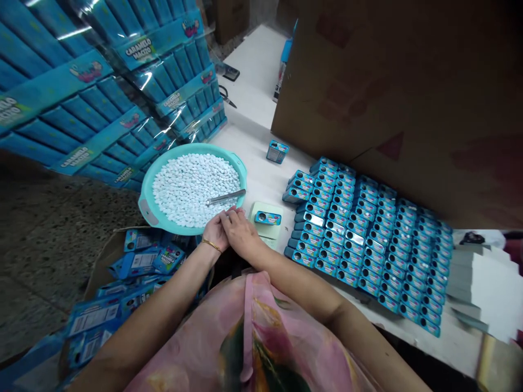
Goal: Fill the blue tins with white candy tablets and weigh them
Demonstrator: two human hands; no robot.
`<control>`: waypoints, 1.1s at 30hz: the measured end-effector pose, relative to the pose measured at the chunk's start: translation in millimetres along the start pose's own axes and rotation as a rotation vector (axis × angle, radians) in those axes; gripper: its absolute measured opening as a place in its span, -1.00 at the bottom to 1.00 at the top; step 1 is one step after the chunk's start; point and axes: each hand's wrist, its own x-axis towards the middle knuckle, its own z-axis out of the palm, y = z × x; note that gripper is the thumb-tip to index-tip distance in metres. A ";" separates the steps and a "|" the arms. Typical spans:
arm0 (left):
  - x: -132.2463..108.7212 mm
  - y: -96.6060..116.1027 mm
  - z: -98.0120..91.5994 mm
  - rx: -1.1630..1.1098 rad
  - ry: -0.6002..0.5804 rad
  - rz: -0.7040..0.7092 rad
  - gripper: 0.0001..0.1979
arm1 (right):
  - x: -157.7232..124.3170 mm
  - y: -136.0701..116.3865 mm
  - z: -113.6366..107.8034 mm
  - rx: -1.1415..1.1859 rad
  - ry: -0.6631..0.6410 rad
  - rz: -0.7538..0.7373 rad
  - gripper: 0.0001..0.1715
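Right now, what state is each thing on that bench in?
basin: full of white tablets
spoon: lying in the tablets
small box: flat on the green pad
stacked boxes: in neat rows
lone box: upright, apart
left hand: against right hand at basin rim, grip unclear

Basin [147, 204] left, stacked boxes [363, 239] right

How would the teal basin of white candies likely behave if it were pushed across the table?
The basin is nearly full of candies, so it is probably heavy and would slide stiffly rather than tip. The loose candies would likely shift or spill over the low rim. The scoop resting in them could slip.
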 end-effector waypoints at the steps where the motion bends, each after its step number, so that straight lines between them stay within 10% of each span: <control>1: 0.1 -1.4 2.4 -0.003 0.009 -0.012 -0.75 | -1.5 4.0 0.2 -0.016 -0.006 -0.013 -0.62; 15: -0.7 -27.7 42.6 -0.060 0.052 -0.106 -0.80 | -32.8 75.7 -16.1 0.425 0.131 0.074 -0.69; 24: -3.5 -12.8 17.8 -0.041 0.136 0.015 -0.87 | -34.1 98.1 -8.0 0.176 -0.015 0.091 -0.69; 33: -9.7 -17.3 0.7 -0.056 0.120 0.018 -0.90 | -46.6 105.9 -8.3 0.412 0.183 0.104 -0.74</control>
